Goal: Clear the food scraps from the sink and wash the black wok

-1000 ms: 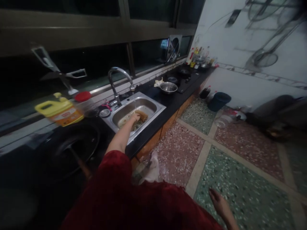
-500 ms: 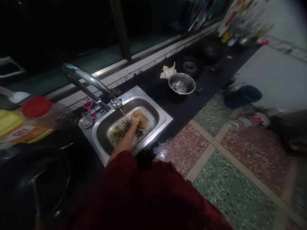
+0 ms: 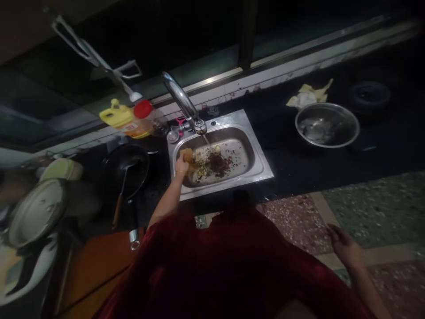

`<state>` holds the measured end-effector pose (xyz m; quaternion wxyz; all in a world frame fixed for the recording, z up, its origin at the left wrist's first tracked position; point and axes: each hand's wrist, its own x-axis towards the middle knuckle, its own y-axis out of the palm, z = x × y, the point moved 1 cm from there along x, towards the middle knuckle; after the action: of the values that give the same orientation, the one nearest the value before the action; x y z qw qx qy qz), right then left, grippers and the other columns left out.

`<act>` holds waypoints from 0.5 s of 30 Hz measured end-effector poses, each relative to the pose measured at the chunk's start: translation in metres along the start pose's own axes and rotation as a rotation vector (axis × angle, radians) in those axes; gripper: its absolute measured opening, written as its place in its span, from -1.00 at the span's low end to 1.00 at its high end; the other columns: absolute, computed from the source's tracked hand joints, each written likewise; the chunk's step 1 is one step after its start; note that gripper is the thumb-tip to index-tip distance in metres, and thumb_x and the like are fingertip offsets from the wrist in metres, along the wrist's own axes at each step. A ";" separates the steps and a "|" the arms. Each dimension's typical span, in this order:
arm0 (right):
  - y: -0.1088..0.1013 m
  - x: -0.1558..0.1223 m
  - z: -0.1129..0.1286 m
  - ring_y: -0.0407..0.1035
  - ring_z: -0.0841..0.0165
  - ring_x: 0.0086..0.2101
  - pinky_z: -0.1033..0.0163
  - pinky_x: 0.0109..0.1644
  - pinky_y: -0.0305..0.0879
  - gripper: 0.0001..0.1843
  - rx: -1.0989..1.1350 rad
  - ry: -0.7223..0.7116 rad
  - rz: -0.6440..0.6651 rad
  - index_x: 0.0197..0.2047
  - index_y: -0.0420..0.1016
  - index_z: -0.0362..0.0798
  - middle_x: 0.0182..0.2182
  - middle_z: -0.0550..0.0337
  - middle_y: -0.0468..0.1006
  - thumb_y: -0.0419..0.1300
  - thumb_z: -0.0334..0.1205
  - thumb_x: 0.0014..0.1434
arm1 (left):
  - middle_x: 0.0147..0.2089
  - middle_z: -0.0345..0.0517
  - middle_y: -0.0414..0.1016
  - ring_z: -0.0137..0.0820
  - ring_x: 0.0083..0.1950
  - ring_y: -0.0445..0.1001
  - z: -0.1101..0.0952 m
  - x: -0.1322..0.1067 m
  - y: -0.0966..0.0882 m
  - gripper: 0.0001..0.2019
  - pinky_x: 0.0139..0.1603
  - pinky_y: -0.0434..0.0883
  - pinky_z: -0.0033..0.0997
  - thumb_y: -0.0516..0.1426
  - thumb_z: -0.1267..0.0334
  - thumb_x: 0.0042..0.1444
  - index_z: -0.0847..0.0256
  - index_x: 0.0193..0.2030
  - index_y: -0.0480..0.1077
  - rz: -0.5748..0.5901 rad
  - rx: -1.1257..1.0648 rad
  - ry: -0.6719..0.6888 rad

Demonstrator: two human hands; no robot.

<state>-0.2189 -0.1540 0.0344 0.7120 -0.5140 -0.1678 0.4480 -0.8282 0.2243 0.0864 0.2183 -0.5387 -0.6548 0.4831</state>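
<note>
Gripping one orange-brown wad point(image 3: 187, 155), the left hand point(image 3: 182, 165) reaches into the left end of the one steel sink point(image 3: 262, 167), its fingers closed around the piece; whether this is a cloth or a sponge, I cannot tell. Beside it, loose dark, reddish and yellowish scraps point(image 3: 219, 164), too small and many to count, lie across the middle of the basin. One faucet point(image 3: 182, 96) arches over them, and a single thin stream of water point(image 3: 206, 139) runs from its spout. The right hand point(image 3: 341, 241), second of the two, is released, its fingers loose, out over the floor and well apart from the sink.

One round metal lid or strainer point(image 3: 173, 136) and one pink tool point(image 3: 181, 121) sit at the sink's back left corner. Further left stand one yellow jug point(image 3: 118, 118) and one red-lidded jar point(image 3: 154, 122), just beside each other. Nearer the person is one black wok point(image 3: 111, 177), with one wooden-handled utensil point(image 3: 117, 210) resting in it. Right of the sink, one metal bowl point(image 3: 347, 128) sits just in front of one crumpled yellow-and-white bundle point(image 3: 311, 95).
</note>
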 end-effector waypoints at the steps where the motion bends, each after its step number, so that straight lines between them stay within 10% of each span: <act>1: -0.007 0.024 0.006 0.54 0.07 -0.38 0.08 -0.41 0.42 -0.46 -0.031 0.003 0.026 -0.14 0.58 0.00 -0.31 -0.01 0.65 -0.01 0.17 0.08 | 0.04 0.15 0.50 -0.19 0.03 0.50 0.007 -0.009 0.000 -0.41 0.06 0.36 -0.30 0.09 0.51 0.12 0.28 0.33 0.25 0.006 0.092 -0.050; 5: -0.025 0.082 0.056 0.54 0.09 -0.30 0.09 -0.28 0.43 -0.44 -0.105 -0.086 0.128 -0.01 0.55 0.01 -0.21 -0.02 0.65 -0.03 0.15 0.14 | 0.11 0.21 0.39 -0.06 0.07 0.49 0.018 -0.023 0.020 -0.29 0.02 0.38 -0.19 0.12 0.39 0.15 0.11 0.44 0.05 0.050 0.280 -0.180; 10: -0.019 0.069 0.102 0.55 0.14 -0.34 0.16 -0.30 0.43 -0.52 -0.098 -0.212 0.198 -0.05 0.57 0.02 -0.24 0.02 0.65 0.03 0.09 0.15 | 0.21 0.36 0.30 -0.05 0.13 0.46 0.009 -0.006 0.079 -0.27 0.09 0.37 -0.13 0.06 0.43 0.18 0.24 0.48 -0.10 0.060 0.195 -0.398; 15: -0.011 0.029 0.099 0.54 0.23 -0.42 0.24 -0.40 0.41 -0.57 -0.071 -0.175 0.175 -0.09 0.57 0.02 -0.27 0.07 0.66 0.04 0.07 0.18 | 0.17 0.14 0.40 -0.21 0.13 0.44 -0.018 0.013 0.108 -0.32 0.14 0.35 -0.32 0.07 0.52 0.12 0.21 0.41 0.12 0.154 0.018 -0.134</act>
<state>-0.2673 -0.0738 0.0787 0.6341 -0.5105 -0.1997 0.5454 -0.7645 0.2385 -0.0026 0.1412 -0.5518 -0.6204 0.5392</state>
